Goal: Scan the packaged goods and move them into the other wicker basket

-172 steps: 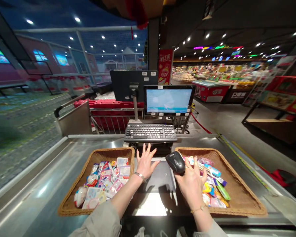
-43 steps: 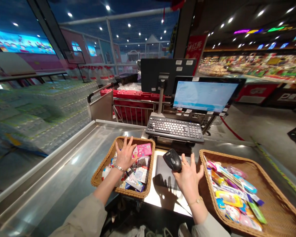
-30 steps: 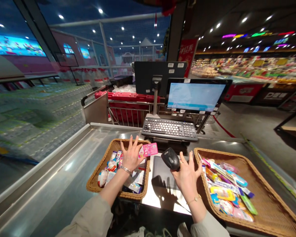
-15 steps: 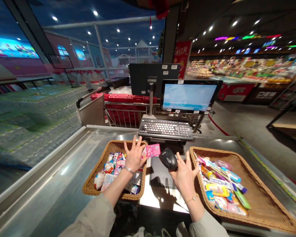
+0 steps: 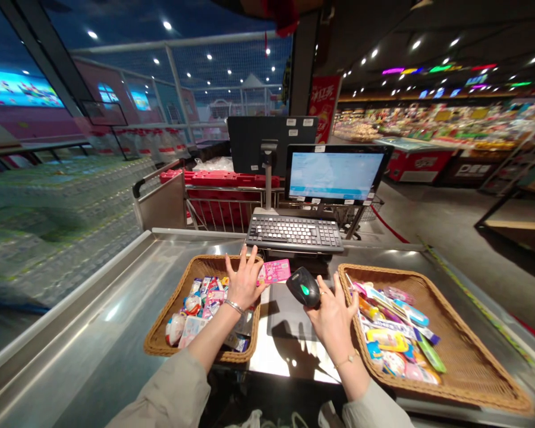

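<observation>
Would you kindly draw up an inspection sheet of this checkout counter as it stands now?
Surface: steel counter; dark pad between the baskets.
Job's things: pink packet beside handheld scanner, whose green light is on.
Clutter: left basket and right basket, both holding small packets.
Hands: left hand holds the pink packet, fingers spread; right hand holds the handheld scanner.
Cables: nothing seen.
Surroundings: keyboard, monitor, red crates behind a rail, shop displays at right.
</observation>
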Demonstrator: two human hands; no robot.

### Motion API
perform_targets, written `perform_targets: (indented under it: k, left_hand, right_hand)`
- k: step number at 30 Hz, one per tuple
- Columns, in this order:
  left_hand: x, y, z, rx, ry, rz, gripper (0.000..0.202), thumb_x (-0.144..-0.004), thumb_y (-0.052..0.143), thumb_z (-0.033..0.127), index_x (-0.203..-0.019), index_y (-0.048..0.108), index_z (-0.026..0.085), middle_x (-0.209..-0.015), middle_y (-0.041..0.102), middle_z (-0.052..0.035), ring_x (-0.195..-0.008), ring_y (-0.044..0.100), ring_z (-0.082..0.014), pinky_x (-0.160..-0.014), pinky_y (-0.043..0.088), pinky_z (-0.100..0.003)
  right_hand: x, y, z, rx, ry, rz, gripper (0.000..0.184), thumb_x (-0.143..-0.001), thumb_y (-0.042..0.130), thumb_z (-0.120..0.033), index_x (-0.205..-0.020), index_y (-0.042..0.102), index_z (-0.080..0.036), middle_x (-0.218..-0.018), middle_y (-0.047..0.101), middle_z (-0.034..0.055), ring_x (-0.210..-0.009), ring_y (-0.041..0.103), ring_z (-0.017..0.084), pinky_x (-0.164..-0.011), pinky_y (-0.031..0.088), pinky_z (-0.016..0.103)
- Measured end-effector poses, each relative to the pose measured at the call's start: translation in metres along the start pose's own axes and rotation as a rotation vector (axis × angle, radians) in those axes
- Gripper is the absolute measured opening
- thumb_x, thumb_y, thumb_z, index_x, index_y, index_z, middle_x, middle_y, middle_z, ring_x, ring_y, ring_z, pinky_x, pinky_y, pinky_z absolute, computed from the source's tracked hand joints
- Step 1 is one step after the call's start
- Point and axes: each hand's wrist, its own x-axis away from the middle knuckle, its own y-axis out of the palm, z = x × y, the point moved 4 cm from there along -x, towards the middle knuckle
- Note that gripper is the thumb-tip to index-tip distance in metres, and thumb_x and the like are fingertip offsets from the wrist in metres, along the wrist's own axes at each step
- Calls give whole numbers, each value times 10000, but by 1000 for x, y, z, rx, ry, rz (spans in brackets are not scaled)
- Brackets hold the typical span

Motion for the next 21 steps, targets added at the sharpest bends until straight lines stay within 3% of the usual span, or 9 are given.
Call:
perform_targets:
  k: [11,21]
  left_hand:
    - [-14,3,15,6,27,-22,550,-802,603,517,-1262,546,222,-1567,207,-97,-1455,70,-372,-1094,-112,-706]
    - [-40,10,54,80,131,0,544,-786,625,518,-1232,570,213,-1553,254,-114,-1448,103,-389,-1091,-61,-723]
  right_hand:
    - [-2,-9,13,70,102,-24,209,-735,524,-239,-890,663,-219,-1309,595,64,-1396,248,321,-1055,96,612]
    - [11,-29,48,210,232,35,312,-784,511,-307,-1032,669,-201,-1354,554,86,-1415,187,329,-1059,110,593]
